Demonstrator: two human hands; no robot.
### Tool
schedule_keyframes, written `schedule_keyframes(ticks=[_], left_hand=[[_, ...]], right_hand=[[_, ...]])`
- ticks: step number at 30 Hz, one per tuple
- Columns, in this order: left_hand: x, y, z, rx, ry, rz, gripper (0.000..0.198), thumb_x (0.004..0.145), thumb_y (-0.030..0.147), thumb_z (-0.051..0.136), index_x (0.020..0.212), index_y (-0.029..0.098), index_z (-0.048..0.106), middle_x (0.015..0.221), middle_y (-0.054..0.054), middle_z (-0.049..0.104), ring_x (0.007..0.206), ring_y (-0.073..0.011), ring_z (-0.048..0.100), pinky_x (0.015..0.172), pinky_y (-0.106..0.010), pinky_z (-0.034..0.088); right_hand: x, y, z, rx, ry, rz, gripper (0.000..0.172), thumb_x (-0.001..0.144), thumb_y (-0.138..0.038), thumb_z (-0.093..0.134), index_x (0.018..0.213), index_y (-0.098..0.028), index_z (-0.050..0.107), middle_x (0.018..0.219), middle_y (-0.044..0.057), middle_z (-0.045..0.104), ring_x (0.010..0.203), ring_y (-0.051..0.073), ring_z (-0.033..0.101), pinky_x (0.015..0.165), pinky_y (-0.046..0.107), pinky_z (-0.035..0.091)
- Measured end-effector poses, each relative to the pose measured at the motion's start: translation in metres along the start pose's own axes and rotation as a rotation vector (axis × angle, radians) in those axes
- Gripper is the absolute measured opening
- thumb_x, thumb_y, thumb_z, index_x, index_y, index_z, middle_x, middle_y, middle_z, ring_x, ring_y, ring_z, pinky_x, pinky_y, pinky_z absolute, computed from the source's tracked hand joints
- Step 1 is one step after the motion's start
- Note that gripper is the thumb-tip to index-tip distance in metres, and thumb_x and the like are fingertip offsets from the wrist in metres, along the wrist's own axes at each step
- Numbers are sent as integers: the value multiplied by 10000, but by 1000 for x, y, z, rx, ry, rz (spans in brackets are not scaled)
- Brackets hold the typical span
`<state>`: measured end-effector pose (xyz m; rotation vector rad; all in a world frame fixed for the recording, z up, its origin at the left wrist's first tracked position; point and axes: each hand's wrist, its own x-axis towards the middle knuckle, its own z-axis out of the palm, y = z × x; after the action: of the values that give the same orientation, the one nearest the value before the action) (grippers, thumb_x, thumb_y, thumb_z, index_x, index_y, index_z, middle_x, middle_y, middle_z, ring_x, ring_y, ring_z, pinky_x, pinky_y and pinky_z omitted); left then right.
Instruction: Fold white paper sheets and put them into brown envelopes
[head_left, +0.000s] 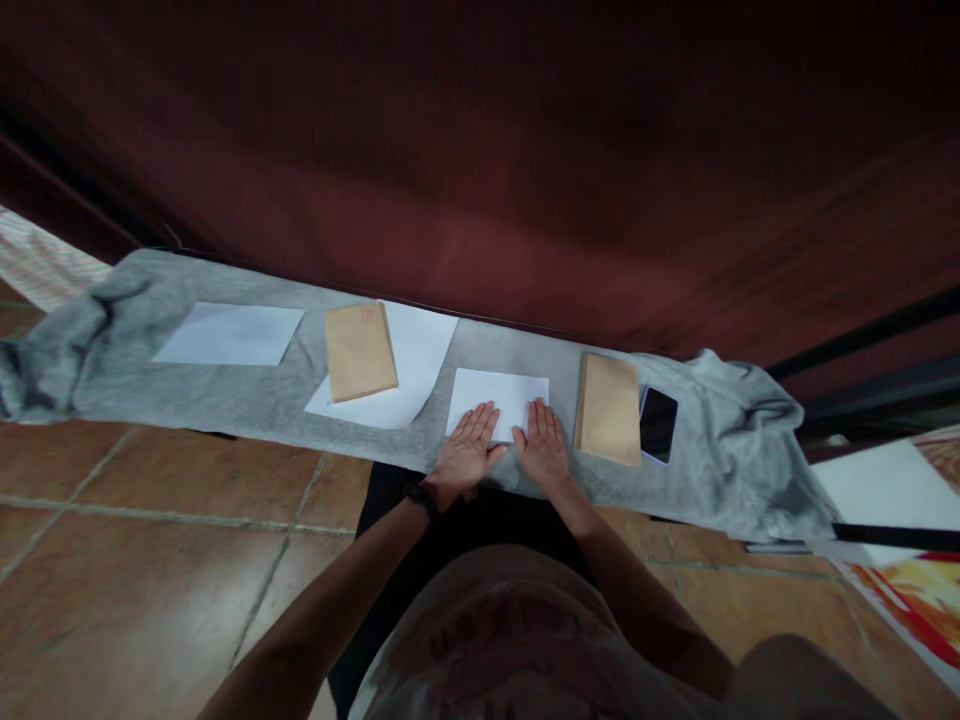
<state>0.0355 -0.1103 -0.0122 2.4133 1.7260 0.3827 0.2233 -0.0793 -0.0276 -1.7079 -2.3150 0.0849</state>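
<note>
A white sheet of paper [496,392], smaller than the other sheets, lies in front of me on the grey cloth. My left hand [466,446] rests flat on its lower left part, fingers stretched out. Flat on the lower right part of the same paper is my right hand [543,444], its thumb spread from the fingers. Neither hand grips anything. To the right of my right hand lies a stack of brown envelopes [609,408]. On the left, another stack of brown envelopes [361,352] sits partly over a larger white sheet [420,350].
The grey cloth [247,400] covers a long narrow bench. At its left lies another white sheet [229,334]; a phone [659,424] lies at the right, beside the envelopes. A dark red curtain [480,200] rises behind the bench. The floor [195,580] is brown tile.
</note>
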Motion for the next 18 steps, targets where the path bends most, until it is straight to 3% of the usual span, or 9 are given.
schedule_keyframes(ticks=[13, 18], left_hand=[[-15, -20, -3, 16, 113, -170, 649, 1053, 446, 327, 1578, 66, 344, 1643, -196, 366, 1541, -316, 323, 1268, -502, 281], [2, -13, -4, 16, 139, -188, 594, 1060, 385, 288, 1576, 104, 372, 1619, -165, 423, 1545, -283, 321, 1269, -512, 281]], right_hand=[[-11, 1, -4, 10, 51, 97, 643, 1052, -369, 399, 1572, 7, 358, 1613, 251, 384, 1502, 341, 380, 1231, 537, 280], [7, -4, -9, 59, 18, 79, 566, 1072, -335, 348, 1562, -60, 415, 1618, 191, 411, 1510, 306, 379, 1246, 529, 270]])
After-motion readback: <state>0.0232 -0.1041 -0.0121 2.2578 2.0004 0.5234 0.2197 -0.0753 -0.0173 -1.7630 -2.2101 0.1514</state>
